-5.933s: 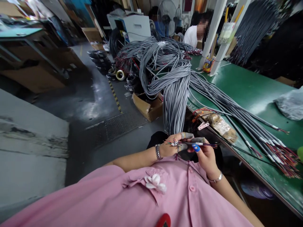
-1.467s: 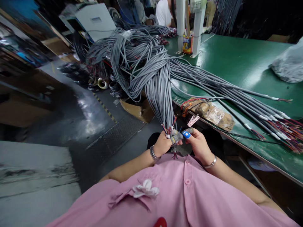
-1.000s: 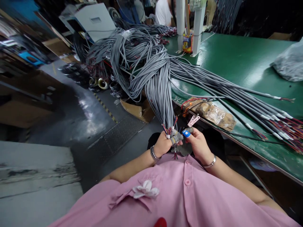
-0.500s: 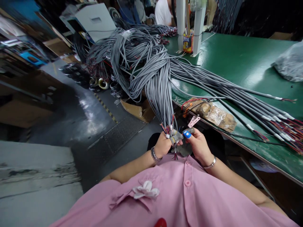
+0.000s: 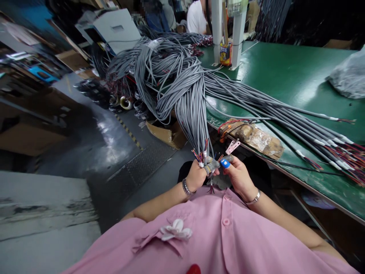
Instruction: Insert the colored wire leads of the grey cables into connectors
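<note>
A thick bundle of grey cables (image 5: 194,110) hangs off the table edge towards me. My left hand (image 5: 200,171) is closed around its ends, where coloured wires (image 5: 199,155) fan out past white sleeves. Grey finger covers wrap some of its fingers. Close beside it, my right hand (image 5: 238,176) pinches thin coloured wires at the fingertips. A blue cover (image 5: 225,163) sits on its thumb, and a grey cover (image 5: 228,158) on a finger. One more stripped cable end (image 5: 211,187) points down below my left hand.
On the green table (image 5: 285,72), more grey cables (image 5: 270,108) run right with stripped ends. A taped wooden block (image 5: 259,140) with a pink clip (image 5: 233,147) lies at the near edge. A plastic bag (image 5: 349,74) rests far right. A person in a white shirt (image 5: 196,17) is behind.
Orange wire tips now show between my two hands, where a blue one stood before. Both hands stay in almost the same place, and the view has shifted slightly.
</note>
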A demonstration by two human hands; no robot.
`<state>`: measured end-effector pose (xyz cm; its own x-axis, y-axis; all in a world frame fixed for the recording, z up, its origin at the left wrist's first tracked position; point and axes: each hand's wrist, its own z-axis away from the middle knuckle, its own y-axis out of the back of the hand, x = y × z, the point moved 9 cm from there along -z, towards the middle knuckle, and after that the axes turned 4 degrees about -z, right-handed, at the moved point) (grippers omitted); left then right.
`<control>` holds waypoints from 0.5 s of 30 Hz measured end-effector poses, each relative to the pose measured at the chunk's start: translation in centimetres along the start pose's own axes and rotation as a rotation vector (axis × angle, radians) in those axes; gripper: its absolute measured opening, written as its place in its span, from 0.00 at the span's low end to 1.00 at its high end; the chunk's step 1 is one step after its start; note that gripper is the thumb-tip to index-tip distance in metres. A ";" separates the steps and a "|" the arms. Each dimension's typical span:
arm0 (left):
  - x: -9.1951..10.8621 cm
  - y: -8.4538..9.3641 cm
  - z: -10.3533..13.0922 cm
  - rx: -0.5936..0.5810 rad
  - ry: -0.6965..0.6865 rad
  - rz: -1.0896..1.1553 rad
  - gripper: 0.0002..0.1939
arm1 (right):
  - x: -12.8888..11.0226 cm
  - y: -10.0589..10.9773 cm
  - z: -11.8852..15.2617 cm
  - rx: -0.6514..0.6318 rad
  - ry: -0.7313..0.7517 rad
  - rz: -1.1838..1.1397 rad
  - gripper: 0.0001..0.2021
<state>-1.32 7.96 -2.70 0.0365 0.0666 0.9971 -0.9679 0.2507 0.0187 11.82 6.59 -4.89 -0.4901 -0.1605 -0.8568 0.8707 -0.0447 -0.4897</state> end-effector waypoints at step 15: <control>0.3 0.0 0.2 0.045 -0.002 -0.031 0.18 | -0.8 0.0 0.6 -0.028 0.014 0.026 0.09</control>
<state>-1.35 7.74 -2.41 0.0663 0.0576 0.9961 -0.9765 0.2089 0.0529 12.20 6.17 -4.11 -0.4682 -0.1470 -0.8713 0.8817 -0.0135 -0.4716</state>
